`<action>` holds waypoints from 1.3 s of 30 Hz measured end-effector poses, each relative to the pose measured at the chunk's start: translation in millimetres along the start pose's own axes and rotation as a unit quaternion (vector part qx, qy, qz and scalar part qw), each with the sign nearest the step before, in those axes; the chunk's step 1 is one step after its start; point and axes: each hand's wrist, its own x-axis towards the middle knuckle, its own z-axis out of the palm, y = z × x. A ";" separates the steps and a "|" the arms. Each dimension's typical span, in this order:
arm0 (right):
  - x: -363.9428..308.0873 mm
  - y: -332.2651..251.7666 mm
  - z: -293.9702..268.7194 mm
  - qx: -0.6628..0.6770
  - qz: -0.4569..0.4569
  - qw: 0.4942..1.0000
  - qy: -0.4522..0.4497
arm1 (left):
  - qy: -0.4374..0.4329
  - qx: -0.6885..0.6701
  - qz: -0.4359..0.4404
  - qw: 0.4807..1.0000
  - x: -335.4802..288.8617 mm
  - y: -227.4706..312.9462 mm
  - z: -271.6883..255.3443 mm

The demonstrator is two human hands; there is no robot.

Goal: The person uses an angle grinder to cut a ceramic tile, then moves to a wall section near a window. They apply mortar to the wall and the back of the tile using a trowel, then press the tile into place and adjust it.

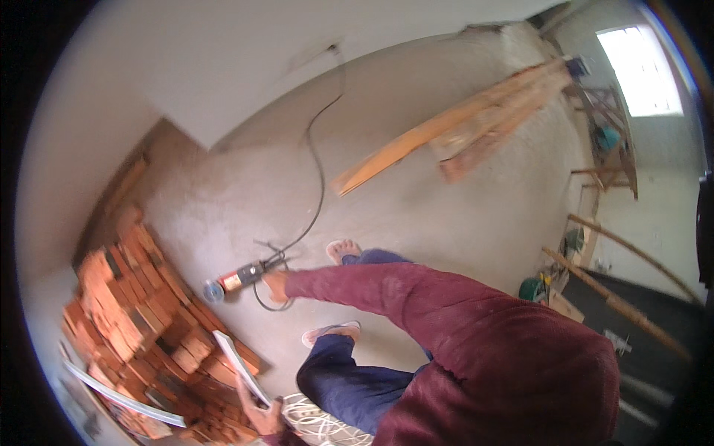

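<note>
I see left hand [260,413] clamped on white strip [239,364], right hand [277,286] at grinder [239,278], left beside bricks [128,336], can't tell grip; probably tool handling, next move wants cord [322,178] clear.

The head camera is the left of a side-by-side fisheye pair, worn on the person's head and directed down at the floor [401,223]. Nearest the lens — and largest in view — is the maroon sleeve [513,342] at lower right; the feet [343,248] show smaller, farther below. Both hands fall within the field: right hand [276,285] left of centre, left hand [260,409] near the lower edge. Coverage reaches the pale wall [230,59] above and the window [639,70] at upper right — the wall's base visibly bowed.
</note>
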 end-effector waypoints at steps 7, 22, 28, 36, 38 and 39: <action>-291.8 13.1 -104.5 -0.028 -0.026 0.995 -0.093 | -0.284 -0.462 -0.108 0.833 -107.5 195.2 40.8; -719.3 -112.0 -277.6 0.676 -0.192 0.613 0.361 | -0.632 -0.265 0.010 0.728 -200.8 537.8 340.2; -823.7 -35.8 -325.3 0.659 -0.254 0.587 0.396 | -0.763 -0.316 -0.065 0.559 -251.7 603.0 476.4; -940.4 81.2 -387.4 0.755 -0.331 0.474 0.308 | -0.782 -0.307 -0.076 0.537 -303.7 636.4 648.8; -960.1 111.3 -407.7 0.782 -0.331 0.433 0.301 | -0.798 -0.335 -0.058 0.497 -306.1 656.3 706.9; -964.8 125.6 -419.6 0.780 -0.382 0.415 0.271 | -0.806 -0.315 -0.092 0.493 -304.0 669.1 731.6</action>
